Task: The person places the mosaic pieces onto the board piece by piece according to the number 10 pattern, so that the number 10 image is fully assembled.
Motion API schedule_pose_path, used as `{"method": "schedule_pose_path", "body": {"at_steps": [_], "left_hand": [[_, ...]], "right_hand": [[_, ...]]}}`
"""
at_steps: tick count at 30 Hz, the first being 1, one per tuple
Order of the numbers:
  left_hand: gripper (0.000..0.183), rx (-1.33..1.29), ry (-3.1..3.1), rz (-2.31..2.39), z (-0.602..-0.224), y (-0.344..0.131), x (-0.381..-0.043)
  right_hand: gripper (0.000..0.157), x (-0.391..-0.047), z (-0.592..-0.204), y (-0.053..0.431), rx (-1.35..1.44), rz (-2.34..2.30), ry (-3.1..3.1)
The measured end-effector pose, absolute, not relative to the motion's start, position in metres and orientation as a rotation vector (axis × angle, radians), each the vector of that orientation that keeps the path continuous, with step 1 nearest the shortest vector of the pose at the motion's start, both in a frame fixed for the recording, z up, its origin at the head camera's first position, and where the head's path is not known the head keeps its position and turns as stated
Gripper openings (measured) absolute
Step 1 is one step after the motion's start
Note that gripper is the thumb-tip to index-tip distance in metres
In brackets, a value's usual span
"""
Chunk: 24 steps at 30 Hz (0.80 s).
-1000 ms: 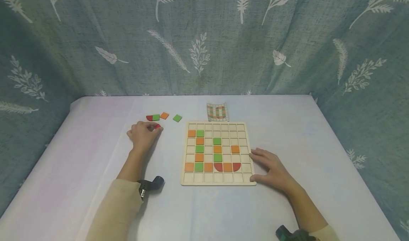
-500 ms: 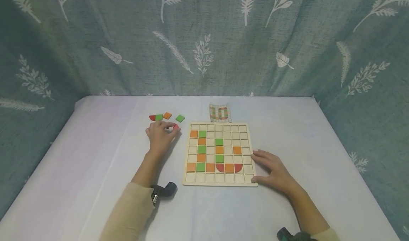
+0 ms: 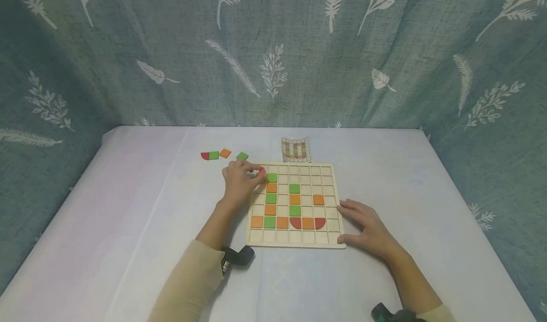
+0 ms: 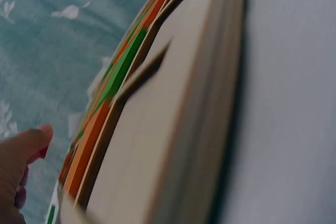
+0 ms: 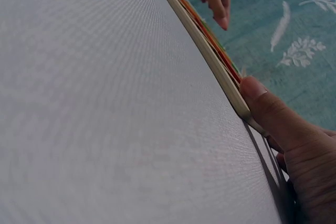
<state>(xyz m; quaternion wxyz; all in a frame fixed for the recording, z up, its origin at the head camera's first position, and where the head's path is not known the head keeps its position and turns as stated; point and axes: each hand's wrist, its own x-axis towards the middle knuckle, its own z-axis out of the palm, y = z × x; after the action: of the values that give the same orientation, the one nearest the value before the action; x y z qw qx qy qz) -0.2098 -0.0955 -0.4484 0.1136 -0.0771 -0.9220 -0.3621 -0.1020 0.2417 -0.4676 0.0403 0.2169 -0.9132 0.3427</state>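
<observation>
In the head view my left hand [image 3: 239, 182] pinches a small red tile [image 3: 262, 171] between thumb and fingers over the upper left corner of the wooden grid board [image 3: 283, 240]. Fingertips hide much of the tile's shape. The left wrist view shows its red edge under the fingertip. My right hand [image 3: 366, 229] rests against the board's right edge, thumb at the near corner and fingers spread farther up. On the board lie orange and green square tiles, with an orange tile [image 3: 307, 223] between two red quarter-round tiles [image 3: 295, 223] near the bottom.
Behind the board lies a pattern card [image 3: 296, 150] with a coloured grid. Loose tiles lie at the back left: a red quarter-round [image 3: 205, 156], a green square [image 3: 213, 155], an orange square [image 3: 224, 153] and another green square [image 3: 242, 156]. A patterned curtain [image 3: 179, 46] stands behind the table.
My left hand has carried the red tile rightward from beside the loose tiles to above the board's upper left corner. The right hand stays at the board's edge.
</observation>
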Motion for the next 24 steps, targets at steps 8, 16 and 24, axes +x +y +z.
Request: {"method": "schedule_pose_path", "body": {"at_steps": [8,16,24], "left_hand": [[0.029,-0.315,-2.731,-1.103,-0.451,-0.066,-0.211],[0.029,-0.368,-2.830,-1.107,-0.451,-0.039,-0.215],[0.025,-0.298,-2.936,-1.099,-0.450,-0.024,-0.218]], "right_hand": [[0.074,-0.102,-0.466,0.242,0.670,1.062,-2.790],[0.073,-0.102,-0.465,0.242,0.669,1.042,-2.785],[0.073,-0.102,-0.465,0.242,0.667,1.056,-2.780]]}}
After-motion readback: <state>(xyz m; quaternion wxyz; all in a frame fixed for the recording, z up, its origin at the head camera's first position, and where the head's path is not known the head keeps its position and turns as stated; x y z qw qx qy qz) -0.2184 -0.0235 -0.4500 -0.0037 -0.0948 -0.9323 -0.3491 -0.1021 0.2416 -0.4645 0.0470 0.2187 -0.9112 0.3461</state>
